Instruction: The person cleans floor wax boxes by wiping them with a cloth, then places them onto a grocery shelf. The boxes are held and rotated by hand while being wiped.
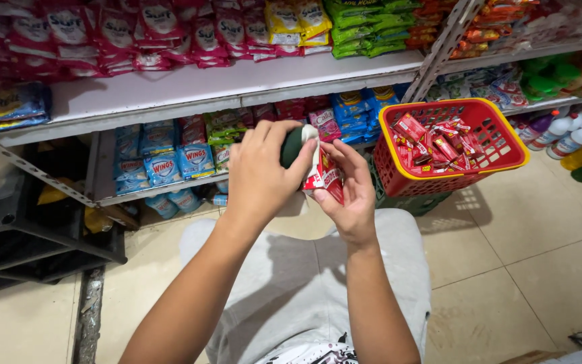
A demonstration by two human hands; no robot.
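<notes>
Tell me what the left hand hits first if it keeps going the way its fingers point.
Probably the shelf edge and the red packets under it, beyond the green tool it holds; depth is unclear.

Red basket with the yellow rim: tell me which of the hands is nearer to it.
Right. The right hand holds a red packet just left of the red basket; the left hand, gripping a dark green tool, is farther left.
</notes>
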